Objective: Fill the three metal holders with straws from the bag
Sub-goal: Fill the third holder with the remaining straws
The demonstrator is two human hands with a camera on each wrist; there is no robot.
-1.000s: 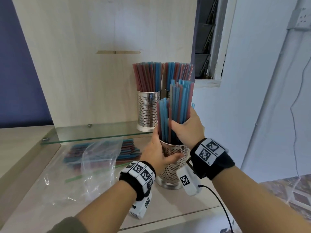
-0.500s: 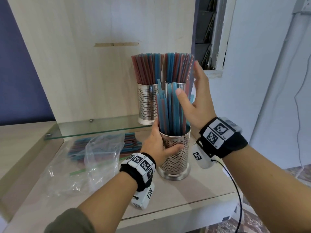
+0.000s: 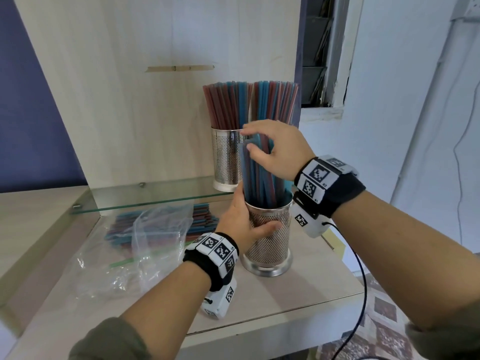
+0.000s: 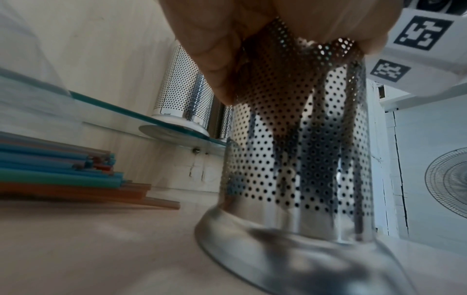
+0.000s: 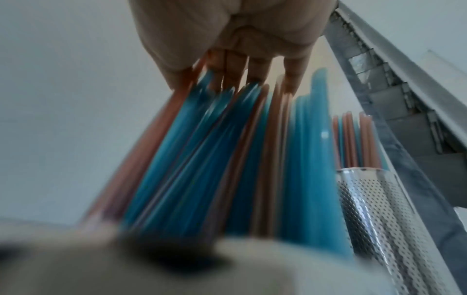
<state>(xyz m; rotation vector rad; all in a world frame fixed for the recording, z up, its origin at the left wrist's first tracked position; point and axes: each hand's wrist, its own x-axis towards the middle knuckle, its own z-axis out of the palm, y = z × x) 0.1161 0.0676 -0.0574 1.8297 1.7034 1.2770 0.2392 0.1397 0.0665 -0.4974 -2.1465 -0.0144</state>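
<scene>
A perforated metal holder (image 3: 270, 242) (image 4: 298, 159) stands on the wooden counter, and my left hand (image 3: 246, 222) grips its upper wall. A bundle of blue and red straws (image 3: 257, 178) (image 5: 215, 149) stands in it, leaning left. My right hand (image 3: 272, 149) (image 5: 227, 30) lies over the straw tops, its straight fingers pressing on the tips and its thumb against the front. Two more holders sit on the glass shelf behind, packed with straws (image 3: 249, 105). The left one (image 3: 226, 157) shows fully; the right one (image 5: 374, 209) is mostly hidden behind my hand in the head view.
A crumpled clear plastic bag (image 3: 155, 229) lies on the counter to the left, with several loose straws (image 3: 197, 222) (image 4: 63, 175) in and behind it. The glass shelf (image 3: 155, 196) juts out above them. A dark cable (image 3: 363, 281) hangs off the counter's right edge.
My right hand let go of the straw bundle, lifted away open, then came down flat on the straw tops. The straws sank lower in the holder. My left hand kept its grip.
</scene>
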